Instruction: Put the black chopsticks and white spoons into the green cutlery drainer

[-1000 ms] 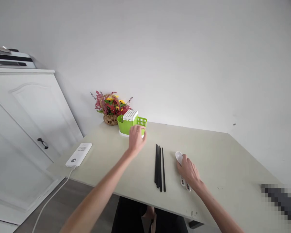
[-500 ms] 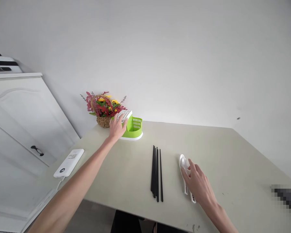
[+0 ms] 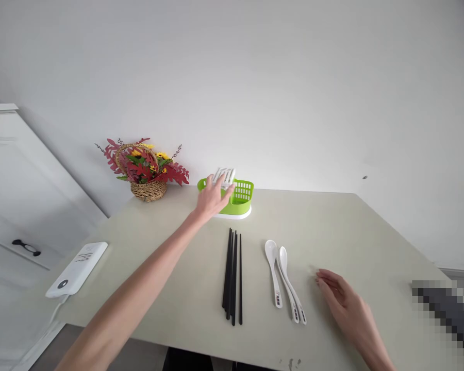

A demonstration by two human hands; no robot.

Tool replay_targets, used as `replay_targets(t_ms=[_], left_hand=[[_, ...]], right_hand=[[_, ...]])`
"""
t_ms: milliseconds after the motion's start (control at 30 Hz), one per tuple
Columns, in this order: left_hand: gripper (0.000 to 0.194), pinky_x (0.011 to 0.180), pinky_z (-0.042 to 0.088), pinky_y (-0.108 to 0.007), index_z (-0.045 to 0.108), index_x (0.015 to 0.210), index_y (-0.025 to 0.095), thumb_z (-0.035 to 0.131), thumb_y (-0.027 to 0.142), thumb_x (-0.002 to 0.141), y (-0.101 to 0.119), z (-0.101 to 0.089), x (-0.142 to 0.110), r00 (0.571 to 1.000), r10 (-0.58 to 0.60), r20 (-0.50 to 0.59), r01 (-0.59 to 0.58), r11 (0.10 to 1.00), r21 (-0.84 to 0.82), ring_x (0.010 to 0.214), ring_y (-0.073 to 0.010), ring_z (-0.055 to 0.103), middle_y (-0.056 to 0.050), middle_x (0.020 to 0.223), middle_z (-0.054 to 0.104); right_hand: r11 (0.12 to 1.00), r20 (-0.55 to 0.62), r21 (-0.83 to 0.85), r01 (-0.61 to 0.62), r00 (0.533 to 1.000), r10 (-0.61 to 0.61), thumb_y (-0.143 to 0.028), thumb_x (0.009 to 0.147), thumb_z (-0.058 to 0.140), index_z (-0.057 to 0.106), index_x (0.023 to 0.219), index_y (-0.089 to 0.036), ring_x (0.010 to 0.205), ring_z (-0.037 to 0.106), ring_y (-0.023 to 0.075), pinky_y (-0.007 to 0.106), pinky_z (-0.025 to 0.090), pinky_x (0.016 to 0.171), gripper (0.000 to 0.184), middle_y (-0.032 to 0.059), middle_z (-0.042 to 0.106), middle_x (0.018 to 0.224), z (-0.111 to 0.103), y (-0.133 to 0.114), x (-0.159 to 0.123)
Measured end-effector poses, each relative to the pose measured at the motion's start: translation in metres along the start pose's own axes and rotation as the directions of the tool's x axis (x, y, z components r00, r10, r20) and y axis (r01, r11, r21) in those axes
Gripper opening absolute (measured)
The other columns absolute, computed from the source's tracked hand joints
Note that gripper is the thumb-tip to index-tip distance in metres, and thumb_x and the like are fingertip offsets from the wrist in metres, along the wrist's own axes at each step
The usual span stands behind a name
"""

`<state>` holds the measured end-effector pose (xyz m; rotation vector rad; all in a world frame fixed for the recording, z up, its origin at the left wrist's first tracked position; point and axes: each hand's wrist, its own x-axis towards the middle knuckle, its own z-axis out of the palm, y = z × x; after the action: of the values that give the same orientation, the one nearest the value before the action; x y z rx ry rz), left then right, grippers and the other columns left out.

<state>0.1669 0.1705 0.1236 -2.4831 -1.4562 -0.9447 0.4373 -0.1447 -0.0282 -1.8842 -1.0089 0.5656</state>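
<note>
My left hand (image 3: pixel 213 198) reaches to the back of the table and grips a green cutlery holder (image 3: pixel 239 207) by its white slotted part (image 3: pixel 225 176). The holder has a mesh side and a white base; the hand covers its left portion. My right hand (image 3: pixel 344 306) hovers low at the right with fingers loosely bent and nothing in them. Left of it lie three white spoons: a single spoon (image 3: pixel 274 268) and an overlapping pair of spoons (image 3: pixel 288 278). Several black chopsticks (image 3: pixel 232 278) lie side by side in front of the holder.
A wicker basket of artificial flowers (image 3: pixel 149 191) stands at the back left by the wall. A white power bank (image 3: pixel 77 270) with a cable lies near the left edge, beside a white cabinet (image 3: pixel 34 196). A pixelated dark object (image 3: pixel 448 309) is at the far right.
My left hand has slid the cutlery holder rightward, away from the flower basket. My right hand has left the spoons and moved right; they now lie spread apart. The view has shifted.
</note>
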Motion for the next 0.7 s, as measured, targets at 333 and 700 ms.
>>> replay_targets(t_ms=[333,700], left_hand=[[0.071,0.086,0.054,-0.046,0.045,0.155,0.03,0.031,0.072,0.101,0.111,0.02,-0.018,0.987,0.082,0.139,-0.047,0.97,-0.24,0.106,-0.0322,0.068,-0.019,0.142,0.055],[0.023,0.086,0.054,-0.036,0.056,0.12,0.021,0.048,0.034,0.103,0.071,-0.003,-0.11,0.984,-0.069,-0.164,-0.015,0.889,-0.458,0.09,-0.0196,0.063,-0.011,0.112,0.059]], right_hand=[[1.0,-0.014,-0.019,0.012,1.0,-0.012,-0.056,0.088,0.054,0.069,0.109,-0.026,0.109,0.072,0.0267,0.033,0.055,0.085,0.039,0.0077,0.077,0.114,-0.002,0.005,-0.006],[0.998,-0.014,-0.028,0.057,0.998,-0.057,-0.055,0.088,0.052,0.07,0.106,-0.024,0.104,0.072,0.027,0.035,0.054,0.087,0.04,0.0096,0.077,0.11,-0.004,0.004,-0.007]])
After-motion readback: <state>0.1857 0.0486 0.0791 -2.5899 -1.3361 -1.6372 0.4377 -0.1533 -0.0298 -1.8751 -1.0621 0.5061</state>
